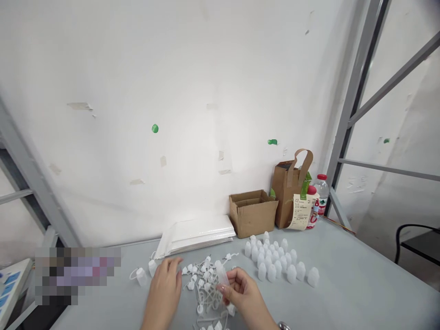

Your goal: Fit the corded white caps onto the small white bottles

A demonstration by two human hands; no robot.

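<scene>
My right hand (242, 293) pinches a translucent white plastic cup (222, 273) between thumb and fingers, its closed end tilted up. To its left, my left hand (165, 286) hovers low over the table with fingers apart and nothing visible in it. Between both hands spreads a tangled pile of small white caps with cords (207, 279). Two finished-looking cups with cord loops stand left of my left hand; the nearer cup (141, 277) shows its loop to the side. Right of my right hand, several similar plain cups (271, 256) stand upright in a cluster.
On the grey table (343, 284), a stack of white sheets or bags (197, 233) lies against the wall. Beside it are an open cardboard box (253, 215), a brown paper bag (283, 197) and a red-capped bottle (321, 192). Part of the left side is pixelated.
</scene>
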